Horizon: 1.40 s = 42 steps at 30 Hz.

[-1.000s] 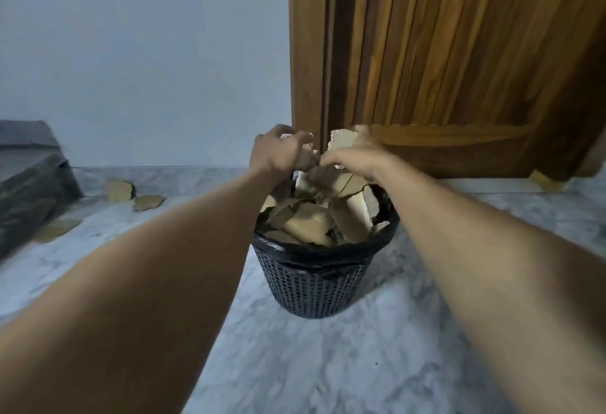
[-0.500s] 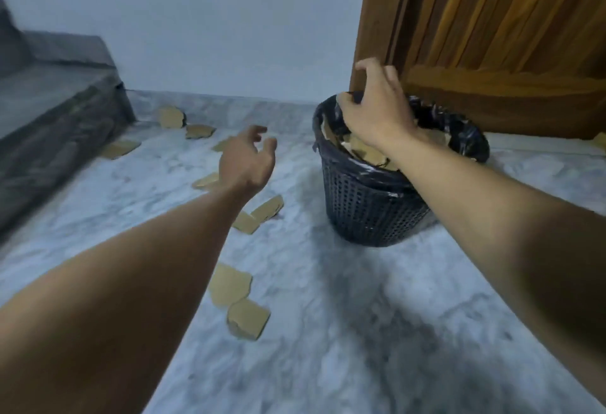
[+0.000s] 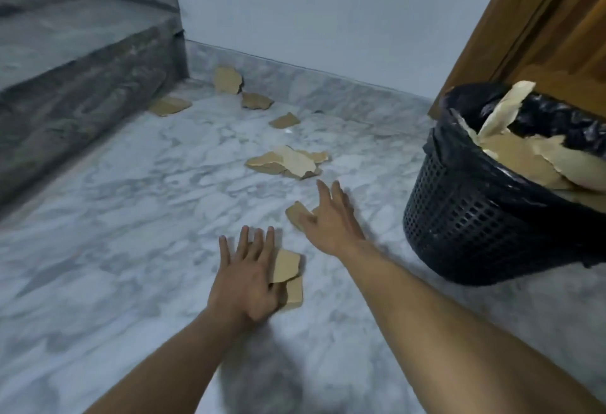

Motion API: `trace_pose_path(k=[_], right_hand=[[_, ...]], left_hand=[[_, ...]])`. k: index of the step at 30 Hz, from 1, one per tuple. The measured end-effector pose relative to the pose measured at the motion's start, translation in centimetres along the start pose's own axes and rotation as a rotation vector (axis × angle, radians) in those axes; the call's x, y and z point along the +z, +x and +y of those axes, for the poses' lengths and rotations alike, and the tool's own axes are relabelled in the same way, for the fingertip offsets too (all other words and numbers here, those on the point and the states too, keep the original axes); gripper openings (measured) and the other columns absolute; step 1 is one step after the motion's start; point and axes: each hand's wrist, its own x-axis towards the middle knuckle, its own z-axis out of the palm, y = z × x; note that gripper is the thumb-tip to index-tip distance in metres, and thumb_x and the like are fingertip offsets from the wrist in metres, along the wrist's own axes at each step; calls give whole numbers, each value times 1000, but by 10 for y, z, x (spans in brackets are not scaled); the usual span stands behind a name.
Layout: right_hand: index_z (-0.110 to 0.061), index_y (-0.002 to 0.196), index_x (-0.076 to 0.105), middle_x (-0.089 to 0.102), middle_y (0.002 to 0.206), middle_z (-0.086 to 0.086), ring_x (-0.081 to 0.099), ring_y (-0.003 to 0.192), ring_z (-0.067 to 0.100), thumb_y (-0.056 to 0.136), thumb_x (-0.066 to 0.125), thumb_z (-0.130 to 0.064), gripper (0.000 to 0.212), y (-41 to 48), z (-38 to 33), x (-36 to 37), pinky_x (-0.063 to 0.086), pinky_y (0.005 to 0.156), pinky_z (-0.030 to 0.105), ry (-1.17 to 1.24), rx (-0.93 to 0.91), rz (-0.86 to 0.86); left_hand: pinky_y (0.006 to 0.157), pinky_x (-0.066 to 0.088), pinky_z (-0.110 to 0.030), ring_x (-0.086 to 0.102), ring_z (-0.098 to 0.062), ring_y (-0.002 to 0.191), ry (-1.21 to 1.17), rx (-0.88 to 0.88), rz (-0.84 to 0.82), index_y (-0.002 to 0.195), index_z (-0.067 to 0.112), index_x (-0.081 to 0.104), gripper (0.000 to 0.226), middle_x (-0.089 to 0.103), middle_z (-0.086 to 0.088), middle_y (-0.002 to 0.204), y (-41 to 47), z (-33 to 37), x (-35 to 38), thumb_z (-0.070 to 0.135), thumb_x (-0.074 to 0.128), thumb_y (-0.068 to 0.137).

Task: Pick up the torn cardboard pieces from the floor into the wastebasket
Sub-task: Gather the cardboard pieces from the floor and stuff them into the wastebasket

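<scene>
The marble floor (image 3: 131,217) fills most of the view, and the basket (image 3: 475,226) stands on it at the right. A pale wall (image 3: 328,3) rises behind and left of the basket, a dark stone step (image 3: 82,53) lies far to the basket's left, and a wooden door (image 3: 557,36) stands right behind the basket. The basket is black mesh with a black liner (image 3: 557,118). It is heaped with torn cardboard (image 3: 524,158), and one strip pokes up above the rim

Both hands are low over the floor, left of the basket. The left hand (image 3: 246,279), the one farther from the basket, has straight, spread fingers and lies flat over the edge of two overlapping pieces (image 3: 287,266), gripping nothing. The right hand (image 3: 331,220), nearer the basket, is also uncurled with its fingers stretched forward and its thumb over a small piece (image 3: 296,213). Motion blur hides whether it touches the piece

A heap (image 3: 288,162) of torn bits lies left of the basket, beyond the right hand. Farther left and back from the basket are a scrap (image 3: 228,80) at the wall's foot, a second scrap (image 3: 256,100) just beside it, a third scrap (image 3: 284,120) nearer the basket, and a fourth scrap (image 3: 170,106) farthest from the basket
</scene>
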Motion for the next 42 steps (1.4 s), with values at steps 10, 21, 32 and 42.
trace_pose_path(k=[10,21,32,42], right_hand=[[-59,135,-40,-29,162,17,-21,148,48,59,19,-106,108,92,-45,42,-9,106,79,52,297,78],[-18,149,34,11,166,14,2,152,37,84,9,-84,95,192,-47,47,-7,115,70,-193,218,210],[-28,150,22,32,149,27,26,136,47,85,28,-71,79,284,-75,46,14,113,65,-341,63,318],[-23,152,21,11,164,18,18,145,47,67,26,-77,101,367,-107,36,6,111,76,-470,-23,234]], left_hand=[[122,-13,-53,2,-30,157,25,-31,62,162,21,17,87,12,-16,169,100,-87,-28,67,10,89],[121,-1,-58,8,-40,154,151,-225,13,161,20,-13,85,11,-27,165,217,-148,-59,71,7,96],[116,-17,-67,-27,-36,151,49,-355,146,160,26,4,120,-19,-13,168,286,-211,-81,92,28,63],[111,23,-60,34,-41,137,47,-315,240,159,29,-16,138,34,-20,151,392,-275,-95,103,35,55]])
